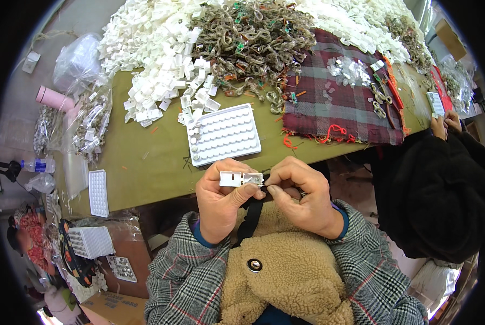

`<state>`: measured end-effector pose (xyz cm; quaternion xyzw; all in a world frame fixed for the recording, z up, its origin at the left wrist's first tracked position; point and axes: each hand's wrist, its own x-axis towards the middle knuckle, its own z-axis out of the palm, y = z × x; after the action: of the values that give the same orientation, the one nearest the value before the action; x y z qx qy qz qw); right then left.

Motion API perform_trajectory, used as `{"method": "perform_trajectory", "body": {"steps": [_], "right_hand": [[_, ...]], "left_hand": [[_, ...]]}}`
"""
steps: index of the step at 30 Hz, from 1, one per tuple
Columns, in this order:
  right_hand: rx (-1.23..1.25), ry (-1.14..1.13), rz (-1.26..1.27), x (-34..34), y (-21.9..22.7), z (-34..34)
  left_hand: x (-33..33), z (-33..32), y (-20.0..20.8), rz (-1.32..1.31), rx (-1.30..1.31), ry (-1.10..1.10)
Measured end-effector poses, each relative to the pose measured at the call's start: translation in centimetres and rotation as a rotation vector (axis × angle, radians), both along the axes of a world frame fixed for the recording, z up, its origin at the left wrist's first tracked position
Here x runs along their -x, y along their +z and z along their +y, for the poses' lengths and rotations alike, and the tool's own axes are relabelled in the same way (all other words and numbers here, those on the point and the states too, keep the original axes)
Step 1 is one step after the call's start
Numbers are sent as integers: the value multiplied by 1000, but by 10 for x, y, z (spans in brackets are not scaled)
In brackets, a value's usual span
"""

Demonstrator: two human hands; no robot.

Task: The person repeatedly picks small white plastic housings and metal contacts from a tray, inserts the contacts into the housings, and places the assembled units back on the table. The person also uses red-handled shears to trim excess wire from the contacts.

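My left hand (pixel 216 208) grips a small white plastic case (pixel 230 179) that lies open, its two halves side by side. One half is plain white with a dark slot; the other looks hollow, with something clear or metallic inside. Close by, my right hand (pixel 306 196) has its thumb and forefinger pinched at the right end of the case. Whatever sits between those fingertips is too small to name. Just beyond my hands rests a white tray (pixel 229 133) with rows of round pockets. A few small silvery discs (pixel 195 142) sit along its left side.
White plastic cases (pixel 150 54) are heaped across the far table (pixel 139 179), beside a tangle of clear cords (pixel 253 38). A plaid cloth (pixel 329 105) carries small clear pieces (pixel 350 72) and pliers (pixel 397 100). Another person (pixel 432 189) works at right. Stacked trays (pixel 91 242) stand lower left.
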<state>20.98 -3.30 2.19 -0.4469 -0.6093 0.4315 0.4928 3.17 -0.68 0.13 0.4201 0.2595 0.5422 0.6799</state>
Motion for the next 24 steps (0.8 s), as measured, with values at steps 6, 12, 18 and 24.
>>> {"method": "perform_trajectory", "body": {"steps": [6,12,18,24], "right_hand": [[-187,-83,-143,6,-5,3],[-289,-164,-247,10,-5,3],[278,-11,114,6,-6,-3],[127,30,96,1,-3,11]], "left_hand": [[0,-5,4,147,-38,29],[0,-7,6,302,-204,79],[2,-11,4,364,-325,146],[9,-5,-2,-191,243,-160]]}}
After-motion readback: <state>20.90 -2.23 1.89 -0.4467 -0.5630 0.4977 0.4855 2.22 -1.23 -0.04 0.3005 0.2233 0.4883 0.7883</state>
